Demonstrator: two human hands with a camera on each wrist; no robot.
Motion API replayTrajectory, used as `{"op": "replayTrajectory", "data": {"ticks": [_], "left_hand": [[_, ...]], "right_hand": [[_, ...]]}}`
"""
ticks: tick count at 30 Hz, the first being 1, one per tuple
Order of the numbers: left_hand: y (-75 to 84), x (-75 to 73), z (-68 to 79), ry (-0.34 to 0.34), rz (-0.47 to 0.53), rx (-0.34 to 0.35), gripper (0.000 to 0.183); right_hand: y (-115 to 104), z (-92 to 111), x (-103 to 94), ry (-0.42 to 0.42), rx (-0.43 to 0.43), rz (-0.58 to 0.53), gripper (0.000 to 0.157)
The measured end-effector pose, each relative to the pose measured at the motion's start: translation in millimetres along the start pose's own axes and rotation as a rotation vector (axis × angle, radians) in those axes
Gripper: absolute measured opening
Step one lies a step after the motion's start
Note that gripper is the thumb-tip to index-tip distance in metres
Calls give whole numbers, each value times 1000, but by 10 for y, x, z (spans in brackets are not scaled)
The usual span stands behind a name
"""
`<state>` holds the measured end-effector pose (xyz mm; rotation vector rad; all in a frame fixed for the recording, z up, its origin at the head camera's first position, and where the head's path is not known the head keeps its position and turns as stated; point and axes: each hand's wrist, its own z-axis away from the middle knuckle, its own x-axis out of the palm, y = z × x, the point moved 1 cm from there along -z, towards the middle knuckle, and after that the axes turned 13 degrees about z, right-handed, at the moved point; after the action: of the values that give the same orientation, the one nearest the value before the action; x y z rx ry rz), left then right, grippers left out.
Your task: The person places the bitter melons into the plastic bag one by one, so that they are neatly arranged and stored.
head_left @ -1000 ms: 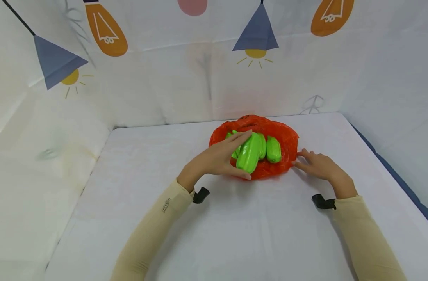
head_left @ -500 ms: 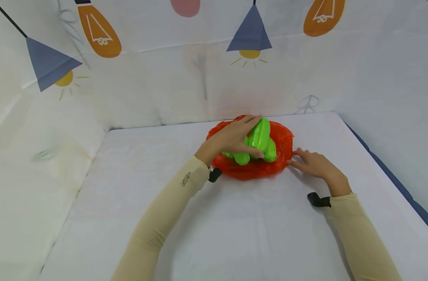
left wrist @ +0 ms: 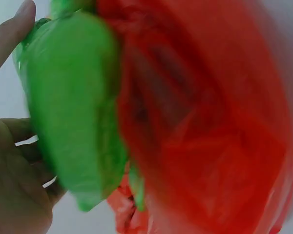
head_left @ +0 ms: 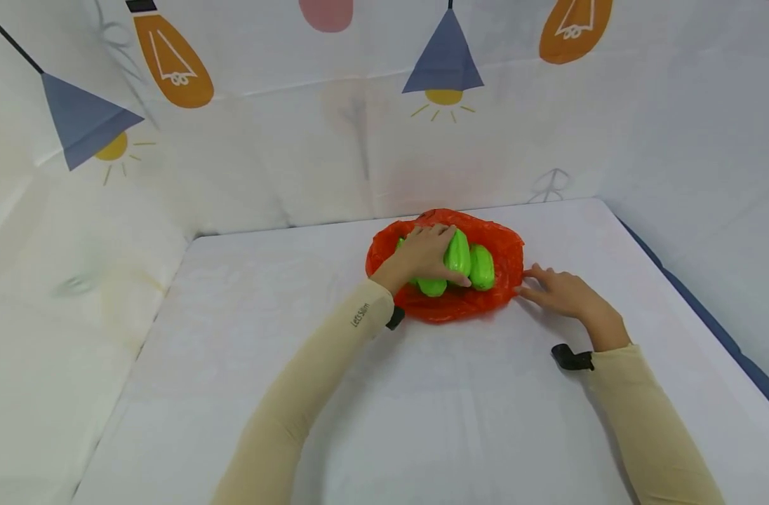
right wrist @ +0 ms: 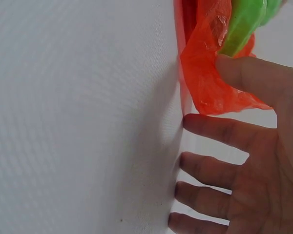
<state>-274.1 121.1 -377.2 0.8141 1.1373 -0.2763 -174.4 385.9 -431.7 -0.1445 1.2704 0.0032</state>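
My left hand (head_left: 425, 252) reaches over the red plastic bag (head_left: 512, 245) and grips a glossy green ribbed vegetable (head_left: 459, 254), thumb on the near side and fingers across the top. In the left wrist view this long green piece (left wrist: 73, 107) fills the space beside the palm, its narrow tip downward. Another green piece (head_left: 482, 268) lies to its right in the bag, and one more (head_left: 431, 286) shows below the hand. At the bag's right edge, my right hand (head_left: 567, 298) touches the plastic with thumb and forefinger spread apart; its other fingertips (right wrist: 183, 158) rest at the table.
The bag spreads flat and wide-mouthed near the back of the white-covered table (head_left: 435, 407). A white cloth wall (head_left: 283, 161) with printed lamps and bulbs rises behind. Dark blue edging (head_left: 700, 308) runs along the table's right side. Black wrist cameras (head_left: 570, 358) sit below the hands.
My left hand moved forward with the green piece, tilted it up over the bag, then lowered it among the others. My right hand stayed at the bag's edge. The head view shifted slightly.
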Motion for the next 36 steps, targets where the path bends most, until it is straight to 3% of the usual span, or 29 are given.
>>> {"op": "replayTrajectory", "data": {"ticks": [4,13,28,36], "left_hand": [[-21,72,-5,-5,-6,-33,114],[-27,78,42,33,5,-59,109],[-59,123,51,34,-17,-58,112],[-70,175,71,68,-65,-58,121]], "right_hand": [[-20,-22,4,10,-5,2,80],[-11,-33,-22,4,-1,1,81],[-16,-7,-25,7,-1,4,81],[-19,-16,-18,5,-7,3,81]]}}
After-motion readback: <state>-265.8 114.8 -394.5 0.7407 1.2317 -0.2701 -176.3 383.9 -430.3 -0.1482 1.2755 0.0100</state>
